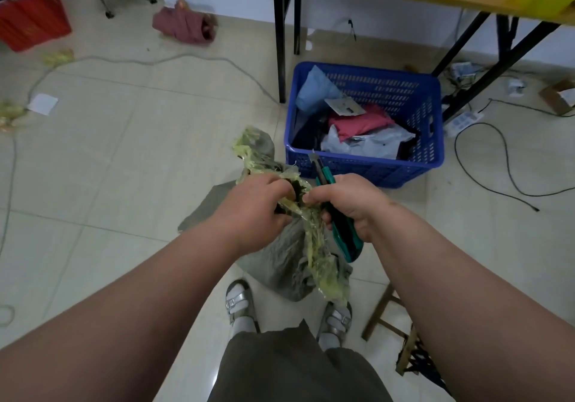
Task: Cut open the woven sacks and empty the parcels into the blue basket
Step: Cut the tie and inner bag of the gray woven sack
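- Starting at the far left, a red crate stands on the floor well apart from the work, with a maroon bundle lying loose further right; neither is involved.
- Gripping the grey woven sack near its mouth, the left hand has its fingers curled into the crumpled yellow-green tape that wraps the neck. The sack sits on the floor between the person's feet and just in front of them.
- Judging by its slump and creases, the sack is soft and limp and probably light; it will fold instead of standing, so it needs holding by a bunched handful of cloth, not by a flat side.
- The tape looks stretchy and sticky, shredded in strands. It would likely cling and stretch before it tears, so the firmest hold is close to where it crosses the opening.
- The right hand does two jobs: thumb and forefinger pinch the tape beside the left hand, while the other fingers clasp a green utility knife against the palm, its tip pointing away toward the basket. Whether the blade is extended is too small to tell for sure.
- With the knife held so near the pulling fingers, a slip is the main hazard.
- The blue basket stands just beyond and right of the hands, already holding several soft parcels.
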`<state>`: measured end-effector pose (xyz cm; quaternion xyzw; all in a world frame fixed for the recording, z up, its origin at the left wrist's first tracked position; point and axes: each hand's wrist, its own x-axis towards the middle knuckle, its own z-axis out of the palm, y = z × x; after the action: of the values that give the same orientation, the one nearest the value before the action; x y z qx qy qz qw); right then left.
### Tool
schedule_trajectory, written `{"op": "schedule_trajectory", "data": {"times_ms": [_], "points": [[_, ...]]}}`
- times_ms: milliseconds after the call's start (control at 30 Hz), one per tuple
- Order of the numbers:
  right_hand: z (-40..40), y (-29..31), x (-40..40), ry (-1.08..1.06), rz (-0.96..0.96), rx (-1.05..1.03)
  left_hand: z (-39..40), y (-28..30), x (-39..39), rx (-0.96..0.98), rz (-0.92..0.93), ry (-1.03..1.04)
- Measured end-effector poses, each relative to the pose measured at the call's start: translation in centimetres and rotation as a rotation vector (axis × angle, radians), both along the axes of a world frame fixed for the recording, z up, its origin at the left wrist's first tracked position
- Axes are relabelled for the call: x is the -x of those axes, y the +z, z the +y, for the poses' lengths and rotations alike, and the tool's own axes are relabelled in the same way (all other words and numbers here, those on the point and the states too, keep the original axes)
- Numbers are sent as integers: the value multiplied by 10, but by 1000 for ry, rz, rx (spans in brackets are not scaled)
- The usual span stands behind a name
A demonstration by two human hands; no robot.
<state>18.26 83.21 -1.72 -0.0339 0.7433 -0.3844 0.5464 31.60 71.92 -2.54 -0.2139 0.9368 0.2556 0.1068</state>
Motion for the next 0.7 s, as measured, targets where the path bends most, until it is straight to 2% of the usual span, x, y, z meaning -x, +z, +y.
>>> {"op": "schedule_trajectory", "data": {"times_ms": [67, 233, 433, 600, 700], "points": [[1, -1, 0, -4, -10, 8, 0, 0, 3, 61, 19, -48], [5, -5, 3, -111, 15, 20, -1, 6, 13, 53, -25, -79], [7, -3, 6, -78, 79, 31, 7, 6, 27, 86, -212, -202], [7, 7, 9, -19, 120, 57, 12, 7, 29, -117, -290, 70], [11, 14, 11, 31, 239, -20, 9, 0, 23, -217, -249, 315]]}}
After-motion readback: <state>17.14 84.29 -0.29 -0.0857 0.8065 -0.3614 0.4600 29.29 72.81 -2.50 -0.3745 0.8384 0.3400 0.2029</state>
